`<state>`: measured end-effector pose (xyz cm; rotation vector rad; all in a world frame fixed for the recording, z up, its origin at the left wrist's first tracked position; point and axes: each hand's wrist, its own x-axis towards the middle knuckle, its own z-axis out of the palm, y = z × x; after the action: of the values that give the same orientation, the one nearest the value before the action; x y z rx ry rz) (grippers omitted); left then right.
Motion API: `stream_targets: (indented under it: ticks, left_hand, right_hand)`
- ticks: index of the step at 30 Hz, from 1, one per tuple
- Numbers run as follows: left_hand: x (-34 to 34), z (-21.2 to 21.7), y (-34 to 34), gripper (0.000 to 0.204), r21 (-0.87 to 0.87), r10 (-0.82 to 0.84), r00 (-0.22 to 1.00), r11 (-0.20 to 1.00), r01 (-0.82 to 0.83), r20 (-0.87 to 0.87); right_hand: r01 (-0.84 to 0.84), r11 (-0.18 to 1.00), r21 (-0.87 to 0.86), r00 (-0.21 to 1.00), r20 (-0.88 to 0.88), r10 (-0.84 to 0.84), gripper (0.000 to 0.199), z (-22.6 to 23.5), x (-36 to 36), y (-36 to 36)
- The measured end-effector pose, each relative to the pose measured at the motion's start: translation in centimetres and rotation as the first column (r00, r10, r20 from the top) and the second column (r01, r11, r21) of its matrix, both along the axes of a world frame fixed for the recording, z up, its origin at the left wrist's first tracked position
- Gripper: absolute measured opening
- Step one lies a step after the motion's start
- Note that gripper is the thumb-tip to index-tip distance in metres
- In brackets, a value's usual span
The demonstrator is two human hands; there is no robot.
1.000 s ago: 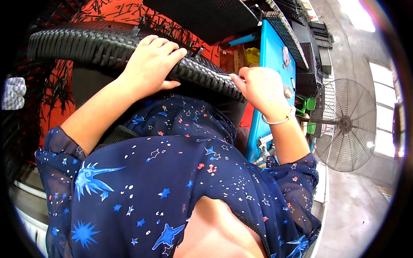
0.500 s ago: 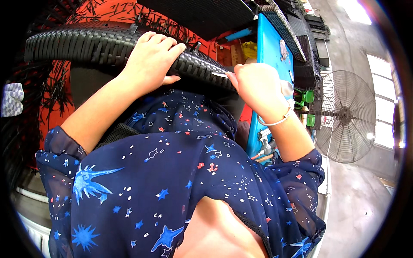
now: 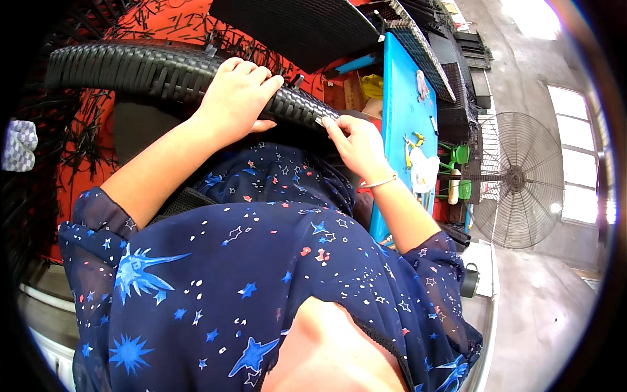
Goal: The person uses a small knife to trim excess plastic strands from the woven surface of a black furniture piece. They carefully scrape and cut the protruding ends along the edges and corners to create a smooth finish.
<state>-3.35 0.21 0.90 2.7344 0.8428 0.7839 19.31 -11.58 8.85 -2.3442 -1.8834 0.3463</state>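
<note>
A long black woven wicker armrest (image 3: 137, 68) runs across the upper left, over my lap. My left hand (image 3: 238, 98) lies on top of it, fingers curled over its far side and gripping it. At the armrest's right end my right hand (image 3: 356, 144) pinches something small between thumb and fingers; it looks like the tip of a weaving strand, but it is too small to be sure. A thin bracelet circles that wrist. My dark blue star-print dress fills the lower half of the view.
Loose black strands (image 3: 163, 32) lie scattered on a red surface behind the armrest. A blue board (image 3: 405, 98) with small tools stands at right, a black woven panel (image 3: 294, 26) above. A floor fan (image 3: 516, 176) stands far right.
My right hand has slid left and down along the armrest's end, closer to my left hand. The left hand has kept its grip on the armrest.
</note>
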Motion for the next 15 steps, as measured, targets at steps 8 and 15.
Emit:
stream_targets:
  ticks: [8,15]
  left_hand:
    - [-0.7,0.6,0.6,0.064,0.054,0.016,0.999,0.998,-0.018,0.044]
    - [-2.4,1.2,0.5,0.065,0.120,0.027,0.998,0.992,-0.034,0.059]
  right_hand:
    - [-0.012,0.962,0.274,0.992,-0.115,0.045,0.037,-2.2,-1.2,0.8]
    - [-0.134,0.919,0.370,0.962,-0.173,0.210,0.027,-2.6,-2.4,-1.1]
